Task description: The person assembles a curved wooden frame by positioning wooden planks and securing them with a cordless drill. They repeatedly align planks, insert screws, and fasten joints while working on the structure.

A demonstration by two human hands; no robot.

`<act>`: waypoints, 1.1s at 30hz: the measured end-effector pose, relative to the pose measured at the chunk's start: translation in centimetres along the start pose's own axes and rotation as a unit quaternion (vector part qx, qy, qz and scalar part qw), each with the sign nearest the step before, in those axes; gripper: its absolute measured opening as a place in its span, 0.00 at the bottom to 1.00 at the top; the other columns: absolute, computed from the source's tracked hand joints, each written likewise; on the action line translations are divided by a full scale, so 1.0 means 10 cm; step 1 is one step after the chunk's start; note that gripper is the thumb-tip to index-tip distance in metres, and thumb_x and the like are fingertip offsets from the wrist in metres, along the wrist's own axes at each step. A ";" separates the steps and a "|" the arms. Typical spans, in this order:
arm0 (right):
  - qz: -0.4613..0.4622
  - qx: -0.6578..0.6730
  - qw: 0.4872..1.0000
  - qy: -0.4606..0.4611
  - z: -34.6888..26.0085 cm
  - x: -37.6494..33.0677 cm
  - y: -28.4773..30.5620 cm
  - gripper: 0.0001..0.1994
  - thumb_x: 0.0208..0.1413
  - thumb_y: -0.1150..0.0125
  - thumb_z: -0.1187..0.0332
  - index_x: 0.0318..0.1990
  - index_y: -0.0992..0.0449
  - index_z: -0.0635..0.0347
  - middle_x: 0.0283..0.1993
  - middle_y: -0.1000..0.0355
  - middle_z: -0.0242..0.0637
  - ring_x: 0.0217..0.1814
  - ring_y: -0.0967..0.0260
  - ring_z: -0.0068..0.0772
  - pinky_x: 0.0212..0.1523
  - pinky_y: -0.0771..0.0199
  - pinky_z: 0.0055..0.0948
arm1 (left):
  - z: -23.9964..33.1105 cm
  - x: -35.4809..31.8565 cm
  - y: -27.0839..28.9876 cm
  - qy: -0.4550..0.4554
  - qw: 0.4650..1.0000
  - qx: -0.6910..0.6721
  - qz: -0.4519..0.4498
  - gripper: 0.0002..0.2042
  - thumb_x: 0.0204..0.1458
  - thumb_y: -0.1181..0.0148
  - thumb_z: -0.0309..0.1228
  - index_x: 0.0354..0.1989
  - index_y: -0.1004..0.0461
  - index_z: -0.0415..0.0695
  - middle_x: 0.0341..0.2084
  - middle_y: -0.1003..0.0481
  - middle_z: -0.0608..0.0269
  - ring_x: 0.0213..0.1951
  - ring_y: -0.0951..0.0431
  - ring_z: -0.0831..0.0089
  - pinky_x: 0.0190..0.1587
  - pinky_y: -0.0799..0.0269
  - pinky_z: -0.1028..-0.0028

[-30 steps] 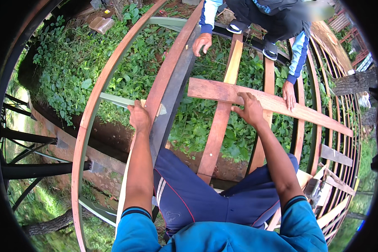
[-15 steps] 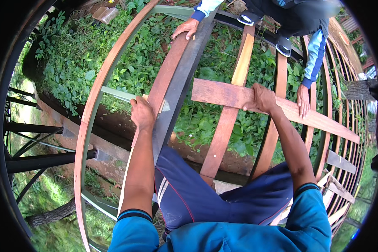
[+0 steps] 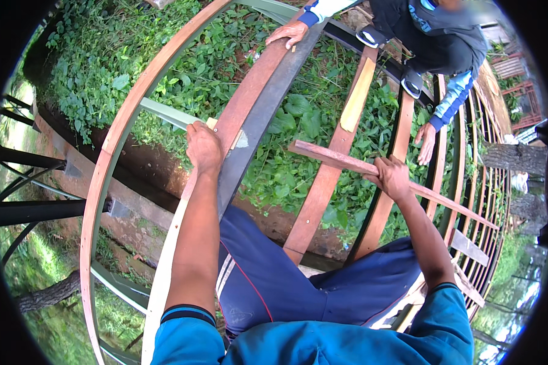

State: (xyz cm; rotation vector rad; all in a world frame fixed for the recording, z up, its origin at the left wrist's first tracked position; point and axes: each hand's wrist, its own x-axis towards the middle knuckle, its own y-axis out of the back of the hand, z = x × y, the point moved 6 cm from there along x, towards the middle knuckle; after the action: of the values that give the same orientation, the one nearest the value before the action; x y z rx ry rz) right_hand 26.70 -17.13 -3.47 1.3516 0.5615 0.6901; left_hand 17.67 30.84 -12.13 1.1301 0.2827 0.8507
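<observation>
My right hand [image 3: 393, 176] is closed round the middle of a tapered wooden board [image 3: 338, 159], which is turned with its narrow edge up above the slats. My left hand [image 3: 204, 146] grips the left edge of a long reddish plank [image 3: 249, 91] lying along a black metal beam [image 3: 271, 94]; its fingertips are partly hidden. Beside those fingers sits a small pale wood block [image 3: 212, 123]. A co-worker's hand [image 3: 289, 33] rests on the plank's far end. The co-worker's other hand [image 3: 427, 143] hangs open near the board, apart from it.
Spaced wooden slats [image 3: 323, 194] cross the frame, one with a yellow wood strip [image 3: 358, 94] on it. A curved wood-topped green rail [image 3: 112, 137] bends round the left. Green plants [image 3: 298, 115] show below through the gaps. The co-worker's sandalled feet [image 3: 411, 84] stand at the far side.
My right hand has rolled the tapered board from its broad face onto its edge and lowered it slightly. The co-worker's right-side hand has come off the board. My left hand stays on the plank.
</observation>
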 end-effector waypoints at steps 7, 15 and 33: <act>-0.035 0.013 0.999 0.016 -0.36 0.34 0.05 0.25 0.51 0.27 0.44 0.36 0.29 0.55 0.29 0.25 0.37 0.35 0.26 0.42 0.34 0.23 0.41 | -0.01 -0.02 -0.02 0.022 0.999 -0.017 -0.019 0.09 0.65 0.49 0.30 0.44 0.28 0.37 0.46 0.27 0.47 0.51 0.23 0.46 0.47 0.20 0.49; 0.016 0.027 0.999 0.037 -1.11 1.18 0.11 0.24 0.48 0.23 0.49 0.35 0.30 0.56 0.28 0.24 0.40 0.38 0.22 0.44 0.37 0.20 0.41 | -0.02 0.00 0.00 0.011 0.999 -0.047 -0.010 0.09 0.65 0.50 0.29 0.44 0.28 0.37 0.45 0.27 0.45 0.50 0.23 0.45 0.48 0.21 0.48; 0.000 0.028 0.999 -0.035 -1.09 1.25 0.14 0.27 0.41 0.22 0.43 0.34 0.27 0.55 0.28 0.23 0.37 0.38 0.20 0.45 0.38 0.19 0.43 | -0.06 0.01 0.08 0.033 0.995 -0.096 -0.010 0.07 0.63 0.48 0.28 0.42 0.26 0.38 0.45 0.27 0.47 0.48 0.23 0.45 0.49 0.24 0.50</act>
State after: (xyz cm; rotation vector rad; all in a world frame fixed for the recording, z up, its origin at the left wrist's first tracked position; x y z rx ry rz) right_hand 27.21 -0.54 -3.35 1.4227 0.5284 0.6286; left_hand 17.01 31.41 -11.73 0.9198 0.2609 0.8790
